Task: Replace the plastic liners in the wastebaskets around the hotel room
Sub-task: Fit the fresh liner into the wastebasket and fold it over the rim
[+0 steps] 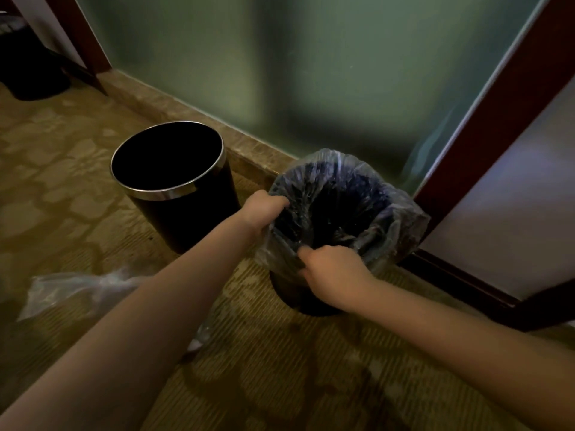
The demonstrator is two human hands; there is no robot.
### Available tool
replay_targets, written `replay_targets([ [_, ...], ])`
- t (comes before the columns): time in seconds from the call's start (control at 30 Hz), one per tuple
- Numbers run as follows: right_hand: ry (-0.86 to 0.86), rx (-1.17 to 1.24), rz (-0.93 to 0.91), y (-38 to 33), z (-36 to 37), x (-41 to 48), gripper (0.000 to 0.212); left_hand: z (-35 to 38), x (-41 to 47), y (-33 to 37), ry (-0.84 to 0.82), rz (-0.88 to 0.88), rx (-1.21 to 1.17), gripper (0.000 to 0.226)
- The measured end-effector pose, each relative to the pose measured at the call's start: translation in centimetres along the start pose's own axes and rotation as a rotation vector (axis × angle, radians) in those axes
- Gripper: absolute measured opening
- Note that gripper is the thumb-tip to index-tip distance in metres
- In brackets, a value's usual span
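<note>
Two black wastebaskets stand on the carpet by a frosted glass wall. The left wastebasket point(174, 194) has a shiny metal rim and no liner inside. A clear plastic liner point(389, 206) is draped over the rim of the right wastebasket point(298, 297), whose dark base shows below my hands. My left hand point(264, 209) grips the liner's edge at the left side of that rim. My right hand point(329, 275) pinches the liner at the near side of the rim.
A crumpled clear plastic bag point(74, 290) lies on the patterned carpet at the lower left. A dark wooden door frame point(497, 126) rises to the right, with a dark skirting board behind the right basket. A dark object point(34, 73) sits at far left.
</note>
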State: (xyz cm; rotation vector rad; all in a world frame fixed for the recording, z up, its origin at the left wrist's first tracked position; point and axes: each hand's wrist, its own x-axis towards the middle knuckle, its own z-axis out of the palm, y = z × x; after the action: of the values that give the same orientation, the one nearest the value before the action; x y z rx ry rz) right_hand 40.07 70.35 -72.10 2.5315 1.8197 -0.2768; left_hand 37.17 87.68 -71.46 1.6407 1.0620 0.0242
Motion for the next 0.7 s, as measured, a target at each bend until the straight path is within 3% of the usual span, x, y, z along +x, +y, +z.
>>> replay_targets([
  [0.27,0.153,0.006,-0.227,7.5,0.5,-3.2,0.025,-0.1,0.3,-0.8,0.034,0.072,0.235,0.024],
  [0.37,0.118,-0.045,-0.258,8.6,0.4,-3.0,0.025,0.3,-0.2,-0.8,0.098,0.087,0.411,0.056],
  [0.4,0.138,-0.067,-0.289,9.1,0.3,-2.9,0.025,0.3,-0.6,-0.8,0.184,0.170,0.553,0.068],
  [0.47,0.158,-0.096,-0.331,9.6,0.3,-2.7,0.027,0.2,-1.2,-0.5,0.328,0.526,0.819,0.075],
  [0.53,0.158,-0.084,-0.347,10.2,0.2,-2.7,0.026,0.4,-1.8,0.0,0.192,0.830,1.015,0.061],
  [0.57,0.151,-0.074,-0.348,10.4,0.1,-2.7,0.026,0.6,-2.2,0.4,0.031,0.837,1.082,0.049],
  [0.6,0.144,-0.059,-0.340,10.6,0.0,-2.8,0.030,1.1,-2.7,0.7,-0.124,0.761,1.162,0.041],
  [0.7,0.169,0.138,-0.261,10.5,-0.7,-3.2,0.057,2.9,-4.7,1.1,-0.434,0.450,1.354,0.051],
])
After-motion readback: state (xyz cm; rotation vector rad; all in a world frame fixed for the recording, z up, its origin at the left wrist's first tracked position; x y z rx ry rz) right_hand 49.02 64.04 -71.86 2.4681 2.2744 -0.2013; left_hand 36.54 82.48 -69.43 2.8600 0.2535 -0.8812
